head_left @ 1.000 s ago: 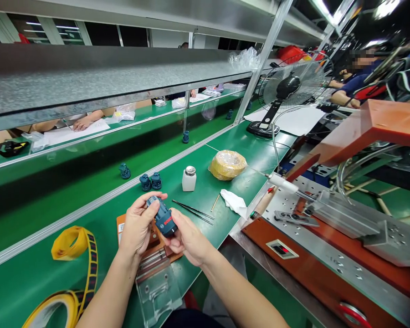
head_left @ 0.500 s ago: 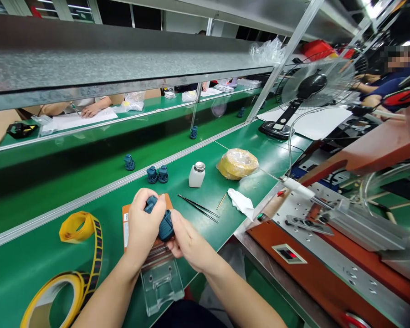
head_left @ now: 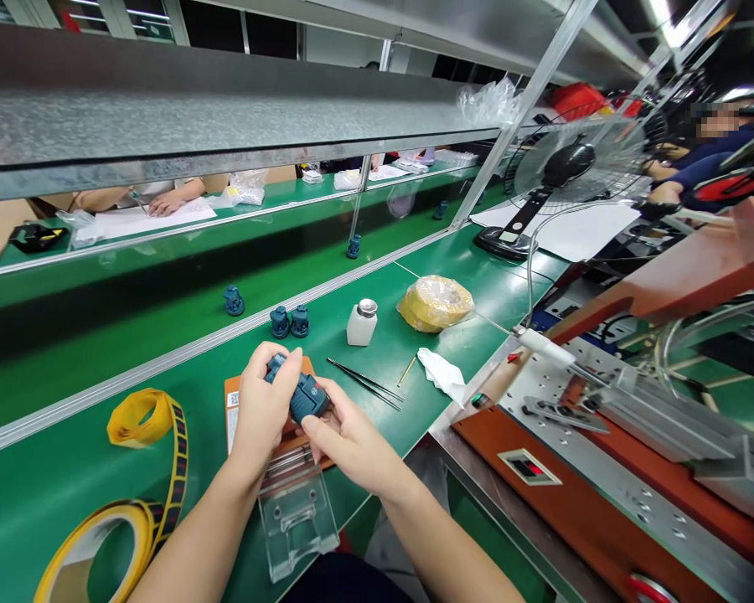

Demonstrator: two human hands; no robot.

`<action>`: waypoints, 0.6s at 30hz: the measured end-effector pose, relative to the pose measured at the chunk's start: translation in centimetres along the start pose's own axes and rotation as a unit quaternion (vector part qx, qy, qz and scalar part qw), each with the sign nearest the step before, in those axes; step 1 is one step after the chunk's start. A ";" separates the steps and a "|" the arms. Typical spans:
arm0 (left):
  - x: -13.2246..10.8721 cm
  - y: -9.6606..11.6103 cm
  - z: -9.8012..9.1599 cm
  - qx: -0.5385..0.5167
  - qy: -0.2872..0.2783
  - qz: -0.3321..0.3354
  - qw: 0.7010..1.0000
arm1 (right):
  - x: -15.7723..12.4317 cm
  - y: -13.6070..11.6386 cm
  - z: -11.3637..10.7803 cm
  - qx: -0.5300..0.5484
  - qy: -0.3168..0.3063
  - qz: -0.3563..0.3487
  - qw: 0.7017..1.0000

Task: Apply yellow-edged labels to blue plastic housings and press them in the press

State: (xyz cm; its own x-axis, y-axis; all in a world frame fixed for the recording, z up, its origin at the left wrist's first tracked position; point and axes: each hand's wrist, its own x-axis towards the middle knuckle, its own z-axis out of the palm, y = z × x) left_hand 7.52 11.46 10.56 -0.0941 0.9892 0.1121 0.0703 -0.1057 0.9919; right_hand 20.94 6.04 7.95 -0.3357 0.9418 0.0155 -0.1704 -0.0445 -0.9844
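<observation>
Both hands grip one dark blue plastic device with a round pale logo and a red spot on its side. My left hand is wrapped round its far left end, thumb on top. My right hand holds the near right end between thumb and fingers; some fingertips are hidden underneath. Below the hands are an orange block with a white label and a clear plastic fixture. Two similar blue devices stand upright just beyond my left hand.
Black tweezers, a thin brass-coloured rod, a white cloth and a pump bottle lie to the right. Label tape curls at left. A machine borders the right. More devices stand on the green belt behind a metal rail.
The device has been turned, so its side with the logo and red spot now shows. My right thumb has shifted onto its near edge. Devices on the belt have moved slightly left.
</observation>
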 end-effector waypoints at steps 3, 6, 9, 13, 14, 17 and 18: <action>-0.1 0.0 0.3 -0.050 0.000 -0.017 0.999 | -0.2 0.0 -0.1 0.026 0.025 -0.009 0.999; -0.2 0.2 0.6 -0.081 -0.009 -0.021 0.997 | -0.3 0.3 -0.4 0.022 0.044 -0.011 0.999; -0.2 0.2 0.8 -0.093 -0.016 -0.024 0.995 | -0.4 0.5 -0.7 0.019 0.055 -0.010 0.998; -0.3 0.1 0.8 -0.103 -0.043 -0.023 0.993 | -0.6 0.5 -1.2 -0.056 0.117 -0.053 0.990; -0.4 0.1 0.8 -0.116 -0.053 -0.026 0.991 | -0.6 0.5 -1.3 -0.104 0.149 -0.088 0.979; -0.9 0.0 0.9 -0.171 -0.088 -0.070 0.979 | -0.8 0.5 -1.9 -0.250 0.226 -0.194 0.921; -1.0 0.0 0.9 -0.191 -0.105 -0.088 0.972 | -0.9 0.5 -2.1 -0.279 0.237 -0.214 0.906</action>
State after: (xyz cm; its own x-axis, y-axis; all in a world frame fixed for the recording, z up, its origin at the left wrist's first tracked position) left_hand 8.50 10.52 10.37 0.1362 0.9900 -0.0362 -0.3052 0.0767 0.9492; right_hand 23.14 5.93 7.09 0.1076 0.8764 0.4694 0.3481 0.4091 -0.8435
